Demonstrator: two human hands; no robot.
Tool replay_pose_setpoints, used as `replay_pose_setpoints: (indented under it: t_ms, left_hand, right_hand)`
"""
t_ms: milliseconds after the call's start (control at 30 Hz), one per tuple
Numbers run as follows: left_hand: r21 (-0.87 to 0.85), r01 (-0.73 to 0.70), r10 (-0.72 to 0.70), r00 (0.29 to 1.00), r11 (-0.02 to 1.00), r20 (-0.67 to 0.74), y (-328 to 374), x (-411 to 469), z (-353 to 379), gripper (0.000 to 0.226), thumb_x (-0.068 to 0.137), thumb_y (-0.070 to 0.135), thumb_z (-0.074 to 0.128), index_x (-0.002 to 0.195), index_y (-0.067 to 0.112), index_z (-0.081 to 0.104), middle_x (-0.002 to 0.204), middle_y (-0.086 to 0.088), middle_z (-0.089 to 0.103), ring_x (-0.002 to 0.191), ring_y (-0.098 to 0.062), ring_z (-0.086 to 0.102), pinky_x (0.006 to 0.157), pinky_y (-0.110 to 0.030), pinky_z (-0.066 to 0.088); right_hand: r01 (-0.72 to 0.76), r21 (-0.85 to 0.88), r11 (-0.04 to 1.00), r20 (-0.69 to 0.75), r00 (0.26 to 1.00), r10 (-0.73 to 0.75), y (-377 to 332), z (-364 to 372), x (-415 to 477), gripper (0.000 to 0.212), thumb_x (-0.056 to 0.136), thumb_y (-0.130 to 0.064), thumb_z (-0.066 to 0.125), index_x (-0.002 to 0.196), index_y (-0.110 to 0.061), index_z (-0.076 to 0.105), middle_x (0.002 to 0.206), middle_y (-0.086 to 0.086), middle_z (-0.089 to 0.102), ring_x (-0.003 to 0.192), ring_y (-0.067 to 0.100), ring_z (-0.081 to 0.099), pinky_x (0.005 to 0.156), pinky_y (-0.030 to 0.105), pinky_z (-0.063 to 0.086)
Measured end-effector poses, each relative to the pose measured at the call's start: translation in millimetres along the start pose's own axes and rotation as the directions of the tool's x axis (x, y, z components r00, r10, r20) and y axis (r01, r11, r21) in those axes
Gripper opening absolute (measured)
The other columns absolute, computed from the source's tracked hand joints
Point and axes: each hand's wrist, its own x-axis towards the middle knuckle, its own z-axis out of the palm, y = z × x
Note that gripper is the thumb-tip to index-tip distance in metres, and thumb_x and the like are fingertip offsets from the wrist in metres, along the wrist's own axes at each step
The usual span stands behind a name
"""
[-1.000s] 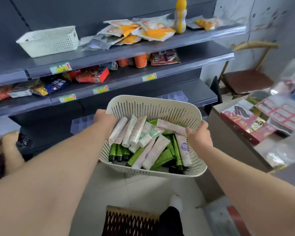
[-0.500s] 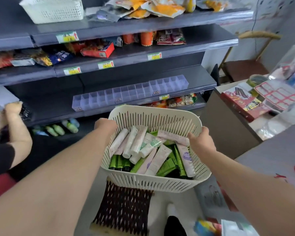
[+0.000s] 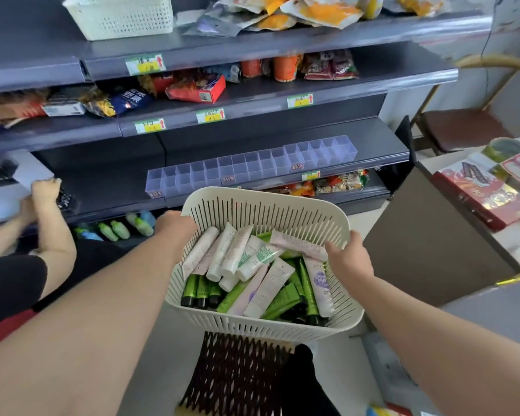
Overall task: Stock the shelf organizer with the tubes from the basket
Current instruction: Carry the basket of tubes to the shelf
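One other person's arm (image 3: 51,235) shows at the far left, blurred, its hand raised to the edge of a lower shelf. Just right of it, green bottles (image 3: 117,229) lie on the bottom shelf. Next comes the left hand (image 3: 174,228), which grips the left rim of the basket (image 3: 267,202). Only the back of this hand shows, and its fingers curl over the rim and are mostly hidden. The basket, cream with slotted walls, is held in the air between both hands, in front of the shelves. Tubes fill it in a loose heap. White tubes (image 3: 231,250) lie slanted on top toward the left and middle, green tubes (image 3: 201,291) with black caps lie beneath them near the front wall, and a pale pink tube (image 3: 297,243) lies crosswise toward the right. Above and behind the basket stands the shelf organizer (image 3: 252,168), a clear row of small compartments along the front edge of a dark shelf (image 3: 379,151). The right hand (image 3: 347,259) holds the basket's right rim, thumb on top, fingers pressed together and hooked inside, their tips over the end of the pale pink tube. Farther right, a counter (image 3: 433,235) carries a red box (image 3: 478,193), and a wooden chair (image 3: 463,130) stands behind it
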Motion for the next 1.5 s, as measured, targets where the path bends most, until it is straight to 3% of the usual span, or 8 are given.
replay_pose_setpoints:
  t_ms: [333,433,567,667,767,967,1333,1500]
  left_hand:
    - [-0.147,0.162,-0.167,0.986,0.976,-0.023,48,68,47,0.026,0.088,0.006,0.054,0.109,0.015,0.066,0.066,-0.006,0.052,0.049,-0.018,0.04,0.049,-0.02,0.034]
    - [-0.203,0.15,-0.162,0.986,0.968,-0.042,56,79,62,0.036,0.085,0.008,0.057,0.118,0.021,0.063,0.108,-0.012,0.067,0.086,-0.024,0.067,0.056,-0.021,0.044]
    - [-0.198,0.169,-0.184,0.981,0.966,-0.063,69,89,77,0.04,0.084,0.006,0.06,0.121,0.021,0.061,0.121,-0.017,0.063,0.11,-0.031,0.059,0.087,-0.049,0.051]
    - [-0.209,0.176,-0.188,0.981,0.962,-0.039,78,100,85,0.042,0.086,0.007,0.059,0.125,0.022,0.058,0.123,-0.017,0.062,0.09,-0.028,0.067,0.076,-0.037,0.055]
    - [-0.168,0.177,-0.184,0.983,0.97,-0.025,77,108,95,0.042,0.088,0.006,0.058,0.127,0.022,0.056,0.121,-0.015,0.063,0.056,-0.014,0.044,0.052,-0.023,0.04]
    - [-0.129,0.266,-0.261,0.964,0.955,0.053,63,138,104,0.036,0.087,0.011,0.059,0.121,0.023,0.06,0.123,-0.015,0.061,0.066,-0.019,0.042,0.054,-0.025,0.036]
    - [0.007,0.33,-0.32,0.908,0.944,0.27,14,227,90,0.047,0.085,0.009,0.063,0.127,0.021,0.047,0.091,-0.01,0.059,0.058,-0.022,0.047,0.047,-0.027,0.038]
    - [0.072,0.339,-0.346,0.898,0.938,0.271,-12,263,80,0.067,0.079,0.015,0.068,0.135,0.03,0.035,0.111,-0.006,0.06,0.103,-0.036,0.061,0.087,-0.051,0.051]
  right_hand:
    - [0.084,0.044,0.995,0.118,0.989,-0.089,-47,9,124,0.046,0.094,-0.026,0.055,0.134,-0.016,0.035,0.122,0.008,0.057,0.09,0.024,0.059,0.069,0.033,0.048]
    - [0.105,0.051,0.993,0.137,0.984,-0.112,-59,5,156,0.047,0.095,-0.023,0.054,0.136,-0.016,0.033,0.12,0.008,0.054,0.061,0.006,0.052,0.048,0.023,0.039]
    - [0.103,0.072,0.992,0.163,0.98,-0.114,-63,5,186,0.048,0.096,-0.024,0.052,0.138,-0.019,0.029,0.121,0.011,0.052,0.058,0.003,0.052,0.042,0.02,0.038]
    - [0.084,0.062,0.994,0.177,0.98,-0.094,-63,7,202,0.051,0.097,-0.025,0.051,0.141,-0.019,0.026,0.126,0.011,0.052,0.06,0.005,0.054,0.042,0.019,0.037]
    - [0.051,0.028,0.998,0.189,0.98,-0.056,-59,12,213,0.056,0.097,-0.028,0.05,0.145,-0.02,0.024,0.128,0.009,0.054,0.061,0.005,0.055,0.039,0.017,0.034]
    - [0.007,0.008,1.0,0.2,0.98,-0.008,-52,38,224,0.059,0.096,-0.033,0.05,0.147,-0.023,0.021,0.135,0.008,0.05,0.088,0.021,0.06,0.055,0.028,0.044]
    - [-0.088,-0.078,0.993,0.102,0.99,0.095,-78,123,228,0.054,0.094,-0.036,0.051,0.14,-0.03,0.024,0.105,0.012,0.063,0.084,0.028,0.064,0.067,0.039,0.053]
    - [-0.097,-0.105,0.99,0.104,0.989,0.108,-92,168,225,0.053,0.094,-0.032,0.052,0.138,-0.032,0.023,0.105,0.015,0.064,0.08,0.029,0.065,0.064,0.041,0.055]
